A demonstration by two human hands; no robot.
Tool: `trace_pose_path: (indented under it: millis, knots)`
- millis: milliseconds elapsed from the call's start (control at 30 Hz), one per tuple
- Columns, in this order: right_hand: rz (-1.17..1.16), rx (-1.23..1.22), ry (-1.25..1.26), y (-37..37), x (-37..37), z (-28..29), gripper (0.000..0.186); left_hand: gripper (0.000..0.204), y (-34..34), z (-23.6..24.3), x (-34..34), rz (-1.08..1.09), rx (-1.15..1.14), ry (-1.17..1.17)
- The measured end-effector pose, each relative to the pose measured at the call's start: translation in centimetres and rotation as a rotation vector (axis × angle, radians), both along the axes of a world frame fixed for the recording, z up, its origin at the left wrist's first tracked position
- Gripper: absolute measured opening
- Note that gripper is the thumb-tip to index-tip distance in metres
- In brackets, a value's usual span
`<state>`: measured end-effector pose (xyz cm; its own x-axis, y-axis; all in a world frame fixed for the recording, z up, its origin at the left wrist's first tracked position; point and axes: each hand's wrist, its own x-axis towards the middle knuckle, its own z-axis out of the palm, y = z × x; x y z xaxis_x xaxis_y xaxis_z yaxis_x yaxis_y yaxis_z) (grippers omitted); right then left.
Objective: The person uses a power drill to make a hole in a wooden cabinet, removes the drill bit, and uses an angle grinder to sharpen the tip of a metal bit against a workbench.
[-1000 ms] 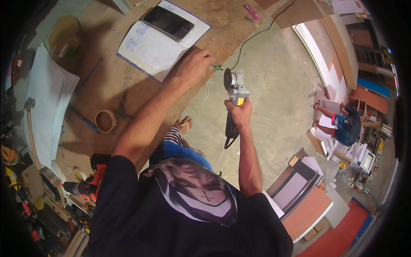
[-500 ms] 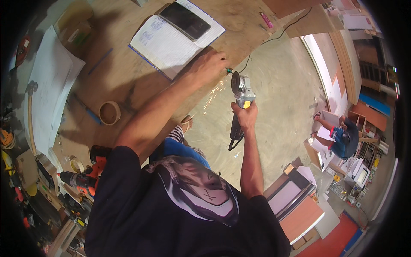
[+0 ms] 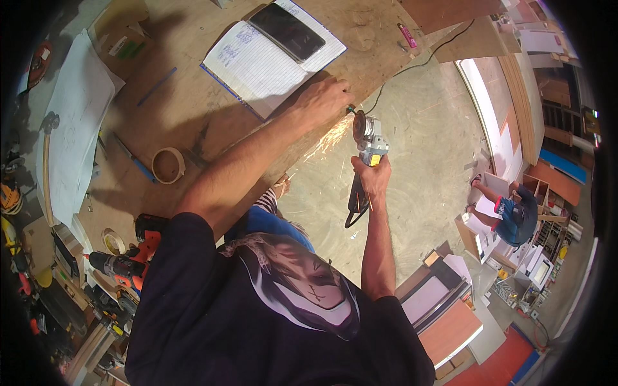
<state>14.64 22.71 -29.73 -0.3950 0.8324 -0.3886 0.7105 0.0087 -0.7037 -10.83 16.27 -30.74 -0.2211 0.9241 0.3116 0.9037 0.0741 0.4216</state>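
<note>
My right hand [image 3: 376, 177] is wrapped around the body of a grey angle grinder [image 3: 369, 138], held upright beyond the table edge. Its disc [image 3: 359, 126] meets a small green piece [image 3: 351, 109] whose kind I cannot make out. A spray of sparks [image 3: 335, 136] streams from there toward the lower left. Fingers closed, my left hand [image 3: 325, 100] holds the small piece at the edge of the wooden table [image 3: 219, 138]. Just behind that hand lies an open lined notebook [image 3: 254, 67] with a black phone [image 3: 288, 32] on it.
A roll of tape [image 3: 167, 166], a blue pencil-like stick [image 3: 156, 87] and a pink lighter [image 3: 407, 36] lie on the table. Near my left elbow is an orange cordless drill [image 3: 132, 260]. A black cord [image 3: 386, 82] trails past the grinder. Another person [image 3: 515, 212] bends over at the right.
The sparks have grown from a thin scatter into a dense, longer spray. The grinder's disc has come closer to the small piece. The whole view has shifted slightly.
</note>
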Motion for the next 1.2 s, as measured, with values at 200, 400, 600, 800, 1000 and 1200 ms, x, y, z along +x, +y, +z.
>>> trace_pose_path:
  millis: [200,400,600,800,1000,1200]
  knots:
    - [0.027,0.031,0.063,0.3,0.8,-1.5,0.043,0.014,0.1,0.4,0.1,-0.009,-0.021,-0.002]
    - [0.008,-0.008,0.064,0.0,0.0,-0.4,0.042,0.012,0.0,0.4,0.1,0.01,0.015,0.022]
    - [0.016,0.017,0.083,0.1,0.1,-0.8,0.041,0.022,0.1,1.1,-0.2,-0.019,-0.082,-0.023]
    - [-0.019,-0.073,0.148,-0.2,-0.2,-0.1,0.047,0.02,-0.1,0.7,-0.4,-0.052,-0.032,-0.072]
    - [0.029,0.02,0.096,0.1,0.2,-0.7,0.041,0.018,0.1,0.6,-0.6,-0.074,0.019,-0.097]
    - [0.016,-0.034,0.143,0.0,-0.1,-0.4,0.039,0.014,0.4,0.4,-0.5,-0.043,0.01,-0.046]
